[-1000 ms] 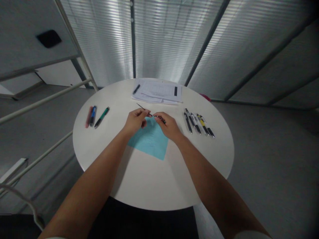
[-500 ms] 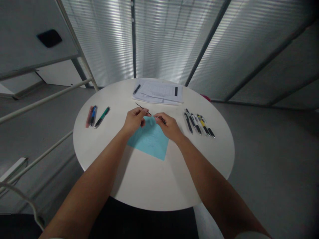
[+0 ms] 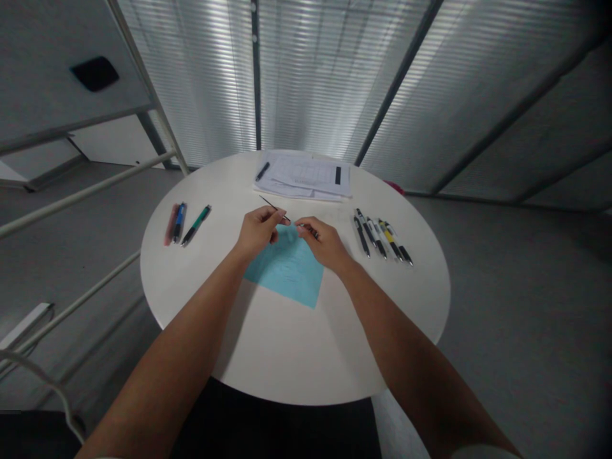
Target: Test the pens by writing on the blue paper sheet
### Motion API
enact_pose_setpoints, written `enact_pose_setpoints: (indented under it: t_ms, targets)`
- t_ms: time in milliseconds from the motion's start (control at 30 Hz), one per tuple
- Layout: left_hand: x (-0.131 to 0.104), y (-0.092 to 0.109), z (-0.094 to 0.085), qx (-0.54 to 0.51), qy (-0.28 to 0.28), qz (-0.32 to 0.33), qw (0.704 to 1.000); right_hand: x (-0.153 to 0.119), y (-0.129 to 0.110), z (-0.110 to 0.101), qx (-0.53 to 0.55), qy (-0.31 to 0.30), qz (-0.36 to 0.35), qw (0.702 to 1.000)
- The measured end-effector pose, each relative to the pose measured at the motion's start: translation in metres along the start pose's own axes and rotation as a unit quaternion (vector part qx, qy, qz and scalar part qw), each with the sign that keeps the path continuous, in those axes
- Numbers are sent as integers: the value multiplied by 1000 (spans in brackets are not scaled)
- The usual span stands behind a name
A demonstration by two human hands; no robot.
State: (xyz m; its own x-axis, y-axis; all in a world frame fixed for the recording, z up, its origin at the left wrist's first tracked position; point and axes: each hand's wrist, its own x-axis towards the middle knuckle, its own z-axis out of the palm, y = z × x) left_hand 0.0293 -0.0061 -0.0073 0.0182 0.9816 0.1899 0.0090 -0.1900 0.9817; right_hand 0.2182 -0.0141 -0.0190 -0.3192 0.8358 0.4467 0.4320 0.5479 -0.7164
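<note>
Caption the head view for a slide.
Left hand pinching a thin dark rod and right hand a dark piece, over a blue sheet on a white table.

A round white bench [image 3: 296, 363] with pens on both sides and paper in the middle.
Toward its far edge lies a stack of printed sheets [image 3: 296, 173], edges slightly out of line; nearer the centre a light-blue sheet [image 3: 291, 280] lies flat, turned at an angle. On the left, a reddish pen [image 3: 169, 226] and a blue pen [image 3: 178, 223] lie close together, a green pen [image 3: 196, 226] slanting just beside them; on the right, several dark and pale pens [image 3: 377, 238] lie side by side, one of them a yellow pen [image 3: 389, 239].
</note>
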Motion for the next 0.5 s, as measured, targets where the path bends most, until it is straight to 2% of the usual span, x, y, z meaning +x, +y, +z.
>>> enact_pose_setpoints:
  t_ms: [233, 500]
  targets:
    - [-1, 0, 0, 5, -7, 12, 1000, -1, 3, 1, 49, -3, 30, 998]
    - [-3, -3, 3, 53, -63, 2, 997, 0, 4, 3, 59, -3, 27, 998]
